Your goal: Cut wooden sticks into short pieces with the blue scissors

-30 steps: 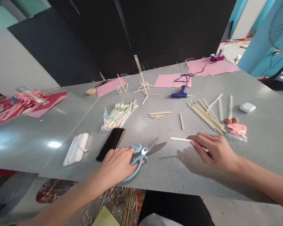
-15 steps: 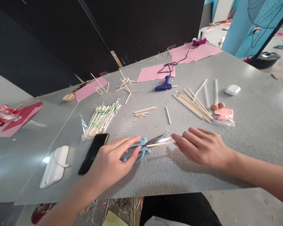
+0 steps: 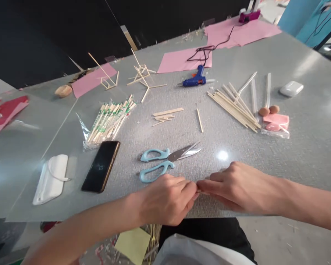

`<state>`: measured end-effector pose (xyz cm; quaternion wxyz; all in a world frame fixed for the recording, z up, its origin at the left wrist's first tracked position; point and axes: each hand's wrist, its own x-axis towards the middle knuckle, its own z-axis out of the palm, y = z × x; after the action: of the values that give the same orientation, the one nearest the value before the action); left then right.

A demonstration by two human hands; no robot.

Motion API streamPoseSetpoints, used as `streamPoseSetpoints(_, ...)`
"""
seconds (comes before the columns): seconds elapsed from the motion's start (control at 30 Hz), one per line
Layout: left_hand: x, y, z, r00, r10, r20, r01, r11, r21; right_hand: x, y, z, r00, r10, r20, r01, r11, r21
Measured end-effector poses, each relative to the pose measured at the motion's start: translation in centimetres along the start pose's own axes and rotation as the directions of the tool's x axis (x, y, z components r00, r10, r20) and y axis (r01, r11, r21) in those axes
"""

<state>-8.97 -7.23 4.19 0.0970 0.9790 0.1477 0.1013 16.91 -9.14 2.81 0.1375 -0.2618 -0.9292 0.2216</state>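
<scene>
Stick: mostly hidden between the touching fingertips.
Left hand: pinched on it.
Right hand: pinched likewise.
Grip: I'd hold both pinches close, level, clear of the scissors.

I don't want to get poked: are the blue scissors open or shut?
Partly open. The scissors' blades show a gap between their tips, and the handles stand apart.

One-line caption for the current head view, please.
Left hand and right hand meet over the grey table, open scissors just beyond, a blue glue gun farther back.
</scene>
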Motion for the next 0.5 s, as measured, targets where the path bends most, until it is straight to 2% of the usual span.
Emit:
streamPoseSetpoints(0.1, -0.8, 0.1, 1.0, 0.999, 0.021, 0.039, -0.015, 0.989, -0.147, 0.3, -0.3, -0.3, 0.994, 0.041, 0.106, -0.067, 0.964, 0.258)
streamPoseSetpoints(0.23, -1.2, -0.1, 2.2, 0.997, 0.073, -0.028, -0.077, 0.975, -0.209, 0.7, -0.3, -0.2, 0.978, 0.068, 0.199, -0.154, 0.877, 0.456)
streamPoseSetpoints(0.37, -1.5, -0.2, 2.7, 0.995, 0.088, -0.047, -0.097, 0.955, -0.280, 1.0, -0.3, -0.1, 0.965, 0.048, 0.259, -0.195, 0.794, 0.576)
streamPoseSetpoints(0.5, -1.6, -0.2, 2.7, 0.995, 0.089, -0.046, -0.099, 0.935, -0.339, 1.2, -0.2, -0.2, 0.957, 0.035, 0.289, -0.217, 0.748, 0.628)
